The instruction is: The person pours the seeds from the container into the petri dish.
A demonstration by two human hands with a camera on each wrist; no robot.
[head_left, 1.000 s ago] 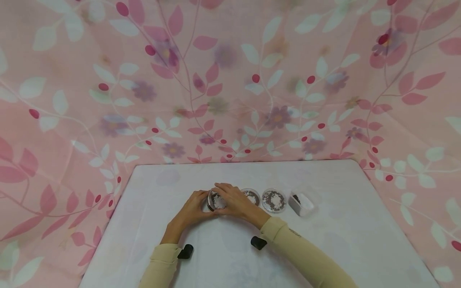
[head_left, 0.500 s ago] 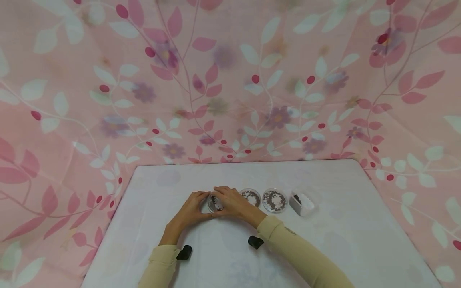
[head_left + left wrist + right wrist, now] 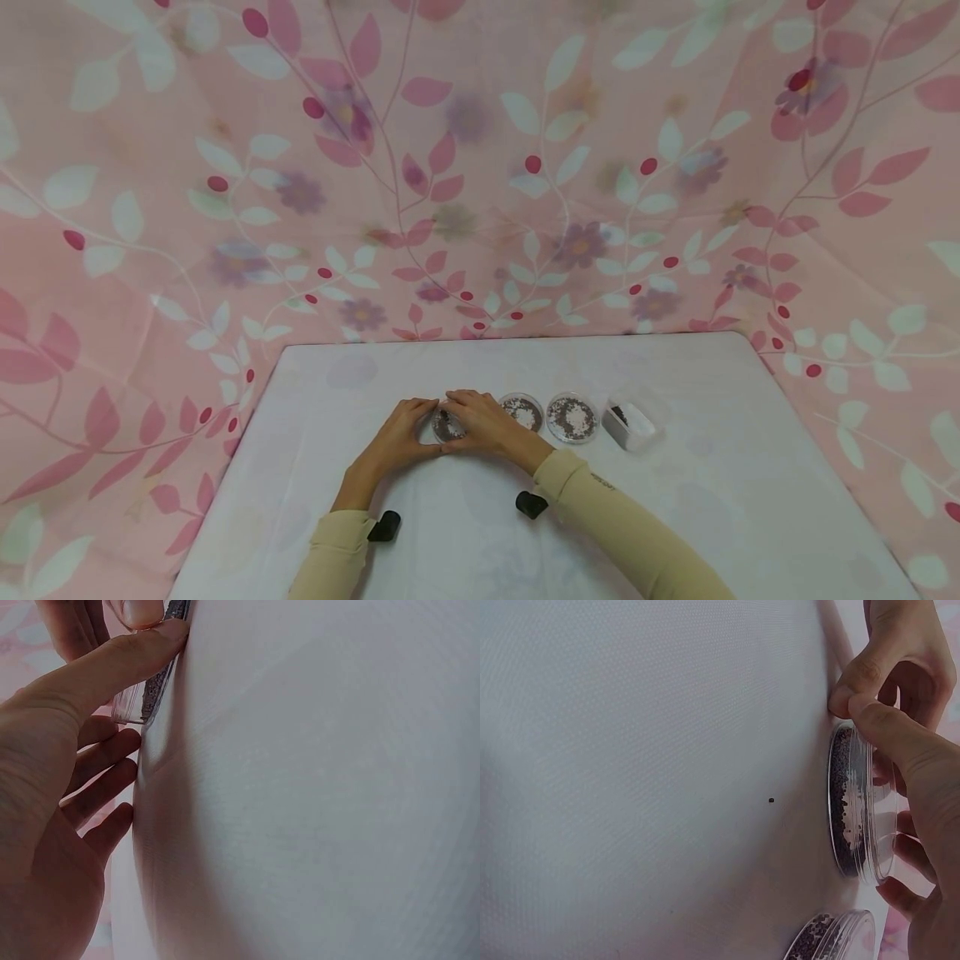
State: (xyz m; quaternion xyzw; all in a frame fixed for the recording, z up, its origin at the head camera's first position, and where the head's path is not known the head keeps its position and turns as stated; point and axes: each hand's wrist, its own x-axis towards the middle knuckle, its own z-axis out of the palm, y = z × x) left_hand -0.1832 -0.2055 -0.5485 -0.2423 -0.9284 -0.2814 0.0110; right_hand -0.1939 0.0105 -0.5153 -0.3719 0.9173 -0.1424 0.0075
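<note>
A round clear petri dish (image 3: pixel 445 426) with dark granules and white bits lies flat on the white table, between both hands. My left hand (image 3: pixel 396 439) curves round its left side, thumb at the near edge. Over the right side and top reaches my right hand (image 3: pixel 491 427), holding the dish by its clear lid. The two thumbs meet at the near rim. In the right wrist view the dish (image 3: pixel 846 802) shows a dark layer under the clear lid. The left wrist view catches only a sliver of the dish (image 3: pixel 156 694); fingers cover the rest.
Two similar petri dishes, one close by (image 3: pixel 522 412) and one farther right (image 3: pixel 572 418), stand in a row. Beyond them is a clear plastic box (image 3: pixel 630 423) with some dark material inside. A small dark speck (image 3: pixel 771 800) lies on the tablecloth.
Both hands have shifted slightly toward me and left, the right hand covering more of the dish. Its pale top patch no longer shows. Over the last half second almost nothing moves.
</note>
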